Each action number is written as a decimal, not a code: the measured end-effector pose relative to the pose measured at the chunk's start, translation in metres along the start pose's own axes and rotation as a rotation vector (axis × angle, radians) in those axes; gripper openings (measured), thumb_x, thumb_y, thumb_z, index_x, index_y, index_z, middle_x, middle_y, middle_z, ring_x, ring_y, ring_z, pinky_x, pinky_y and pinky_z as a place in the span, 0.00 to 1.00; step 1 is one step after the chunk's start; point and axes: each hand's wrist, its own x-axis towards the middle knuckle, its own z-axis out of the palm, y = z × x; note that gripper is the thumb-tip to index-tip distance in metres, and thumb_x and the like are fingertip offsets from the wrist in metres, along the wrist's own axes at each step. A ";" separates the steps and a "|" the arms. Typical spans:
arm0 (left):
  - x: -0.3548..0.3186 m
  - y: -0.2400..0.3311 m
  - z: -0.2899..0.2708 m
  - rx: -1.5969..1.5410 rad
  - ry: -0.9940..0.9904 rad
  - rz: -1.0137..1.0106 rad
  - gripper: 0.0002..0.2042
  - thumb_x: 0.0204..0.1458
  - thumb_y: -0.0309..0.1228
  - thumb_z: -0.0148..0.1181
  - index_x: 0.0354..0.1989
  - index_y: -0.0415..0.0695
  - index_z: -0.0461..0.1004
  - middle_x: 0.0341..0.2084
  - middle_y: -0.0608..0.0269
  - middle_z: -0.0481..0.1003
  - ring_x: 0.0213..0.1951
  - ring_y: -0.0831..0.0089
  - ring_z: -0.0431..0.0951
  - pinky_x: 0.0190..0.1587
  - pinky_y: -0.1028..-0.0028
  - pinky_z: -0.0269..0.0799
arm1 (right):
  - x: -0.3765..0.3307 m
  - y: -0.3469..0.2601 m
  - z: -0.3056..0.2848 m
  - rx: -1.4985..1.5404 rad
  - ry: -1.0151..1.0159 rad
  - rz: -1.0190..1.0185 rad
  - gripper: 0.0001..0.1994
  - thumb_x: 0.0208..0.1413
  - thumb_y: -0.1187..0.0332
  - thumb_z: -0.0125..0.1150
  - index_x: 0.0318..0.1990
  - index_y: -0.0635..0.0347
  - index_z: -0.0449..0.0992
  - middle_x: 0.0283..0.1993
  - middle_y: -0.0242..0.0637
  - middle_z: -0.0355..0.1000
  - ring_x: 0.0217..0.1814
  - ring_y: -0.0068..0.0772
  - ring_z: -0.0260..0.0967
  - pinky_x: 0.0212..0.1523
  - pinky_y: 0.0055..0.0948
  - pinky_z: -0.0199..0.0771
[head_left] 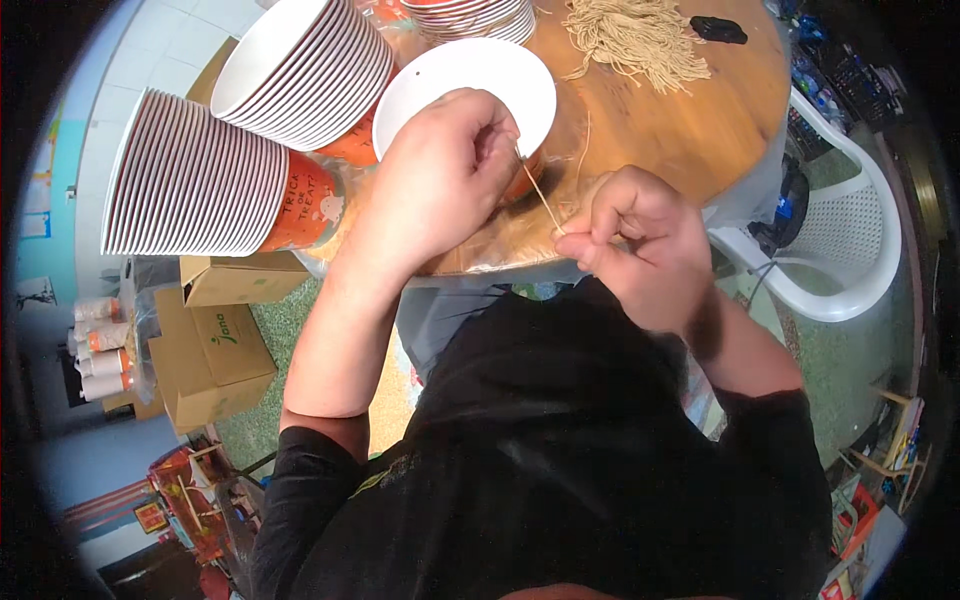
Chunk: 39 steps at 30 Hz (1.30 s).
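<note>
My left hand (pixel 445 165) rests against the rim of an orange paper bucket with a white inside (pixel 462 80) on the round wooden table (pixel 690 130). Its fingertips pinch one end of a thin tan string (pixel 540 195). My right hand (pixel 640 235) pinches the other end of that string near the table's front edge. The string runs taut between both hands, from the bucket's rim down to the right.
Two long nested stacks of orange-and-white buckets (pixel 200 190) (pixel 305 65) lie on their sides at the left. A heap of cut tan strings (pixel 635 40) and a small black object (pixel 718 29) sit at the back. A white plastic chair (pixel 850 240) stands right; cardboard boxes (pixel 210 345) left.
</note>
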 end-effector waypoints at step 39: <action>-0.089 -0.063 -0.011 -0.005 0.707 0.209 0.13 0.59 0.21 0.66 0.49 0.37 0.70 0.65 0.40 0.71 0.65 0.48 0.76 0.70 0.53 0.70 | 0.047 -0.014 -0.096 -0.256 0.314 0.213 0.08 0.72 0.67 0.71 0.47 0.64 0.86 0.36 0.28 0.83 0.33 0.16 0.76 0.35 0.20 0.78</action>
